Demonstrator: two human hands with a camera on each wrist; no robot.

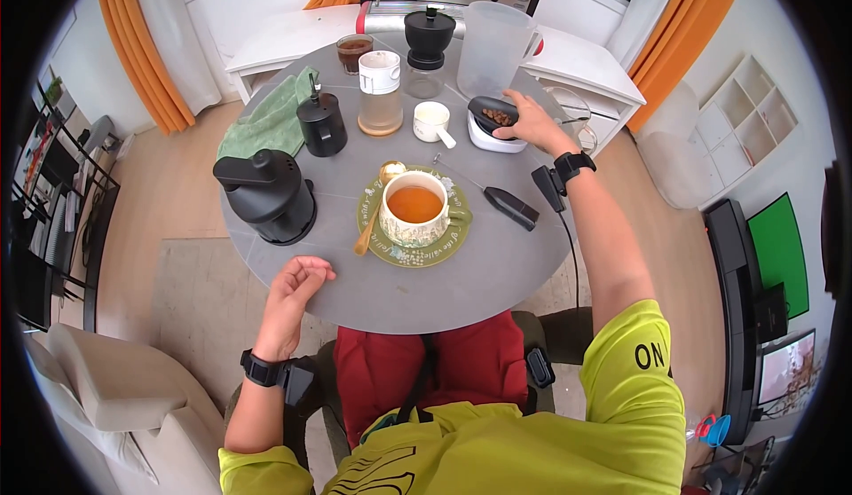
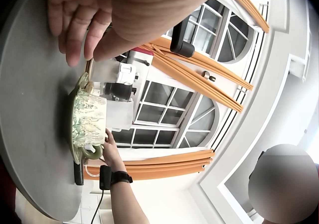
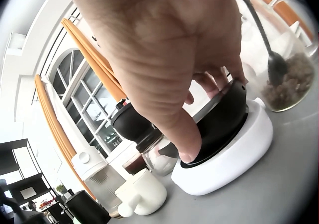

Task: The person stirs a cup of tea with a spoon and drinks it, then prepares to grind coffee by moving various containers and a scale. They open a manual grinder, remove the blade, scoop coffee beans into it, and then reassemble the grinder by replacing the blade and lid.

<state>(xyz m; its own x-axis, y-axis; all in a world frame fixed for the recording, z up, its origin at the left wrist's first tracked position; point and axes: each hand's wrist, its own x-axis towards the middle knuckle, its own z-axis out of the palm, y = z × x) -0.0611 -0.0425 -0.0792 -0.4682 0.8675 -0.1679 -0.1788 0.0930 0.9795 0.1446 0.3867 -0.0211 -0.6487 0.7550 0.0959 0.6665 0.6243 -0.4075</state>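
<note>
I see the right hand [image 1: 531,122] gripping the black bean dish [image 3: 223,120] above its white base [image 3: 238,157], one o'clock from the teacup [image 1: 410,231]; the left hand [image 1: 295,291], loosely curled, holds nothing. Excess tilt could spill beans [image 1: 499,117].

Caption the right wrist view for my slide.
Right grip holding a black dish over a white base, a white cup nearby.

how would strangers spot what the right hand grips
On the round grey table, find the rounded white base toward its far right. Over it, the right hand grips a black oval dish, set apart by its shallow shape and brown beans.
</note>
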